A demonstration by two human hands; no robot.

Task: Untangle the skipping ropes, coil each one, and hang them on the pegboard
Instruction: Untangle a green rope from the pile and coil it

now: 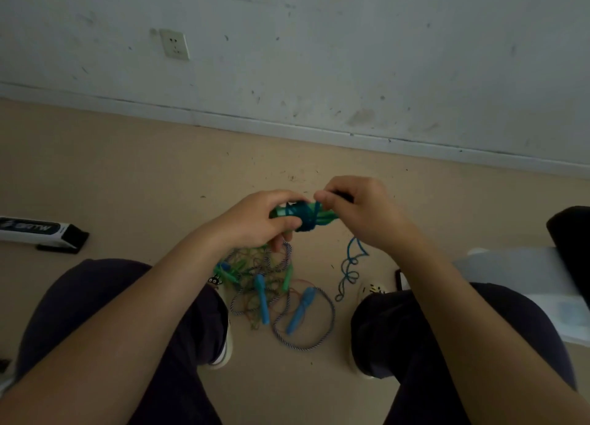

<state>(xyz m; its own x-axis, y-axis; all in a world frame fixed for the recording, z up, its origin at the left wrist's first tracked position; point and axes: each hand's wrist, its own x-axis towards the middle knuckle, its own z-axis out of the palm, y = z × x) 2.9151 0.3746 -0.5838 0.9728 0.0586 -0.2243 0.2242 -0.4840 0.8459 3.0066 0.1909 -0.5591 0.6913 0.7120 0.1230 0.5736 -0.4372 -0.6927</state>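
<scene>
Both hands up at mid-frame over the floor, working one rope. Left hand point(255, 220) has its fingers curled round the green handles point(281, 212), long axis running left-right across the view. Teal cord point(311, 218) is wound crosswise round the right end of those handles, so the wraps sit just right of the left grip and directly under the right hand point(354, 210). Right grip is pinching at the wrap, thumb and forefinger pressed together on the cord; exact strand hidden by fingers. Right hand is the nearer one to the loose end: tail point(349, 266) drops from the wrap down-right to the floor. Judgement: coiling step on this rope, next move is another turn or a tuck. Rest of the tangle point(271, 284) lies on the floor between the feet, near side, still knotted. Pegboard not in view.
</scene>
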